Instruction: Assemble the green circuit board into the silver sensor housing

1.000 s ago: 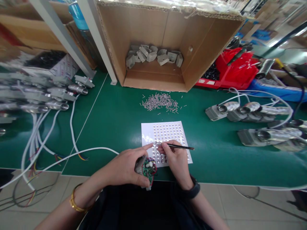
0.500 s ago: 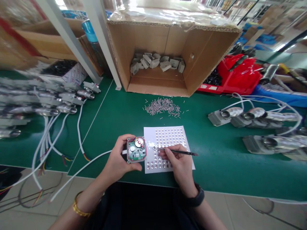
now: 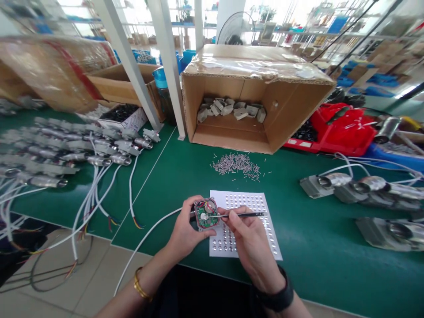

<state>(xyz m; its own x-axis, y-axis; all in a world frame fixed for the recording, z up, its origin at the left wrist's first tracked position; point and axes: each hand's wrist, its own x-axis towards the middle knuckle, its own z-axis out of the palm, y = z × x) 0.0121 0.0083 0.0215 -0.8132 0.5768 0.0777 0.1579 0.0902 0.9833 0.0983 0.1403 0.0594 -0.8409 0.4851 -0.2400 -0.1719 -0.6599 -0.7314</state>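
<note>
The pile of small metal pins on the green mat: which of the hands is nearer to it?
Right. The right hand lies below the pin pile; the left hand is farther left.

matt green mat point(image 3: 172, 176), rough cardboard box point(image 3: 285, 115), glossy metal pins point(image 3: 236, 164).

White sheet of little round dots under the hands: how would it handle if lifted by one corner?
The sheet looks thin and lies flat on the mat, so it probably flops and sags. Likely light for its size. A sideways push would probably slide it.
</note>
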